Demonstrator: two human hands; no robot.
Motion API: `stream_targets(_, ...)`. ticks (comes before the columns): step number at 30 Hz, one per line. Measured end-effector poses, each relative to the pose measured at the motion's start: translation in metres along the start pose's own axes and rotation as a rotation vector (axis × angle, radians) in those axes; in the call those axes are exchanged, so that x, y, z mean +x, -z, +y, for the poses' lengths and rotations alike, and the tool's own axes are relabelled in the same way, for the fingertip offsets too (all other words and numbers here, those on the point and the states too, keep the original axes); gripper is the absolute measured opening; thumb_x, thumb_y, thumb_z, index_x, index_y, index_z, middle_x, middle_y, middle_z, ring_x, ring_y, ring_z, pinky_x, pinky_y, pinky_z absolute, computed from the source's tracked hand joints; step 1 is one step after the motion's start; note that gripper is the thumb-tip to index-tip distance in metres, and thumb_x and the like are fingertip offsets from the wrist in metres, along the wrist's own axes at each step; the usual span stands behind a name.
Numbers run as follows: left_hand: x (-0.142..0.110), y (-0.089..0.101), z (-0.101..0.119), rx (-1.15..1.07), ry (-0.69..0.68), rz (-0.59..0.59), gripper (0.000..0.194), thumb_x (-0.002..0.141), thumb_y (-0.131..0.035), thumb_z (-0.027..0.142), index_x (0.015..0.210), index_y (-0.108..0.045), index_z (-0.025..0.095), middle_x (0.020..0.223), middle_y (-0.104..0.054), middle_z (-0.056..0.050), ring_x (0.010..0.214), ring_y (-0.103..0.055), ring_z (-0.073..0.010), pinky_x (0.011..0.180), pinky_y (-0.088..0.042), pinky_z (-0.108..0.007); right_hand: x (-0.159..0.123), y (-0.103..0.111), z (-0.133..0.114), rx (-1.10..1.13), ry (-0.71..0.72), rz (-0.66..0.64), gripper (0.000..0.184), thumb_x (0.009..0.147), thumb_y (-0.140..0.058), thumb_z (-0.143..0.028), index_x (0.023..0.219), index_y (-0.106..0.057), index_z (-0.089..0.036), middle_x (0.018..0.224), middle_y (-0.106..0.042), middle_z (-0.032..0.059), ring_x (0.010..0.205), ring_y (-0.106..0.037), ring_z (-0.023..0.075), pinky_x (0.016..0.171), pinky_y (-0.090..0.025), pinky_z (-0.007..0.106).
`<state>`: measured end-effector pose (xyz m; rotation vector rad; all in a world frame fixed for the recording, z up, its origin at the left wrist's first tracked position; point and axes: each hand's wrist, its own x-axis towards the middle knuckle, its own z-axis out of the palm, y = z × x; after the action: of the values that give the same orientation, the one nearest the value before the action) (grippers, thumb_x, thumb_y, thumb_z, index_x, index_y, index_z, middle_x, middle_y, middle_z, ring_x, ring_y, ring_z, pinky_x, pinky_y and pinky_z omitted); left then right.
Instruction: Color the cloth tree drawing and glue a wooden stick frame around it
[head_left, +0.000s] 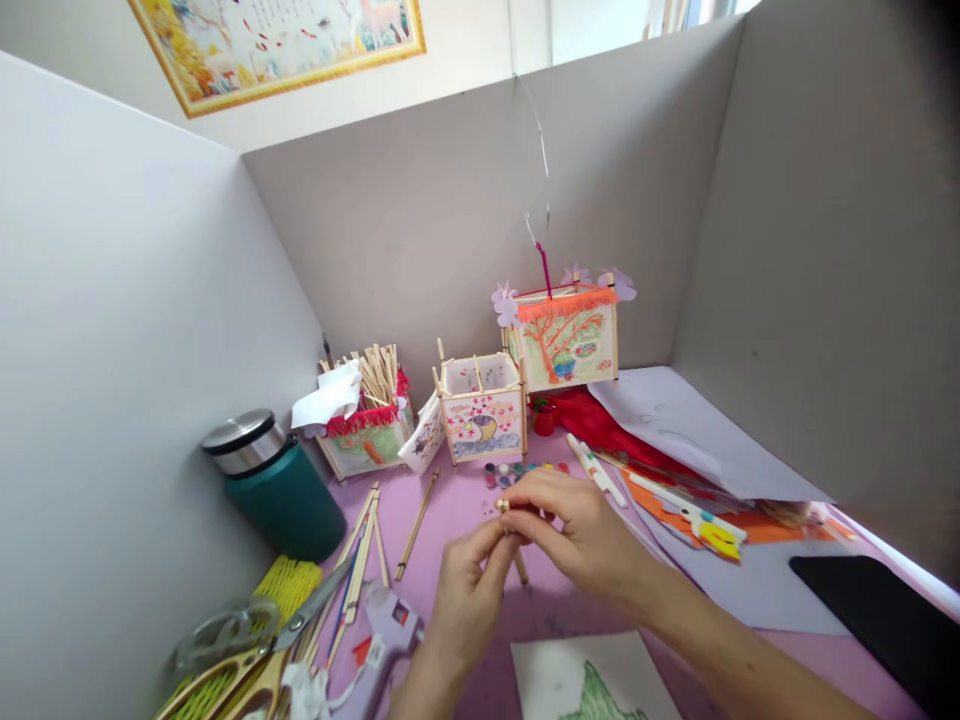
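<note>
Close together above the purple table, both hands pinch thin wooden sticks [502, 506], whose pale ends poke up between the fingertips. My left hand [471, 585] grips from below with thumb and forefinger. From the right, my right hand [589, 525] closes its thumb and fingers on the same spot. A stick end with a dark band [522, 570] shows below the fingers; I cannot tell whether it belongs to the held piece. Behind the hands stands a small lantern frame [484, 425] with painted panels. A green drawing on white paper [592, 680] lies nearest me.
At left are a teal bottle [289, 500], scissors [300, 620], a lilac glue gun [382, 640] and loose sticks [367, 550]. A stick-filled box [367, 440] and a hanging lantern [570, 345] are behind. Markers [596, 470] and a black phone-like slab [877, 610] lie right. Grey partitions [465, 230] enclose the table.
</note>
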<state>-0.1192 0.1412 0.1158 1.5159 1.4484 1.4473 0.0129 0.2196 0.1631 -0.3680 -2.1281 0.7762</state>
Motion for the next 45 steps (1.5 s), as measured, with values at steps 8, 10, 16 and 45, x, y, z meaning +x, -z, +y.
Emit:
stream_targets(8,0.003,-0.001,-0.009,-0.001,0.004,-0.021,0.027,0.088,-0.046,0.031,0.087,-0.067,0.014,0.076,-0.065,-0.003,0.073,-0.057,-0.0139,0.067,-0.045,-0.023,0.002,-0.003,0.012,0.054,-0.009,-0.094,0.018,0.086,-0.053,-0.014,0.07,-0.062,-0.016,0.068,-0.054,-0.0006,0.065,-0.051,0.011,0.062,-0.039,0.023)
stream_targets(10,0.005,-0.002,-0.008,0.006,-0.001,-0.012,0.027,0.088,-0.046,0.032,0.082,-0.066,0.014,0.075,-0.064,-0.003,0.072,-0.058,-0.0136,0.066,-0.046,-0.022,0.003,-0.001,0.01,0.058,-0.017,-0.084,0.02,0.087,-0.052,-0.014,0.068,-0.061,-0.016,0.067,-0.053,-0.0007,0.065,-0.051,0.011,0.062,-0.038,0.023)
stream_targets(16,0.005,-0.001,-0.003,0.101,0.0,-0.008,0.028,0.089,-0.044,0.033,0.081,-0.064,0.015,0.078,-0.065,-0.005,0.073,-0.061,-0.0143,0.068,-0.049,-0.024,0.004,-0.001,0.012,0.1,-0.032,-0.061,0.018,0.087,-0.051,-0.014,0.073,-0.062,-0.016,0.07,-0.055,-0.0004,0.067,-0.052,0.0111,0.064,-0.039,0.023)
stream_targets(45,0.013,-0.002,-0.004,0.116,-0.049,-0.036,0.023,0.087,-0.049,0.03,0.089,-0.067,0.017,0.084,-0.071,-0.005,0.08,-0.065,-0.0173,0.075,-0.049,-0.026,-0.001,0.005,0.013,0.128,-0.066,0.019,0.015,0.084,-0.054,-0.019,0.074,-0.065,-0.016,0.071,-0.059,0.0011,0.065,-0.056,0.0118,0.06,-0.043,0.023)
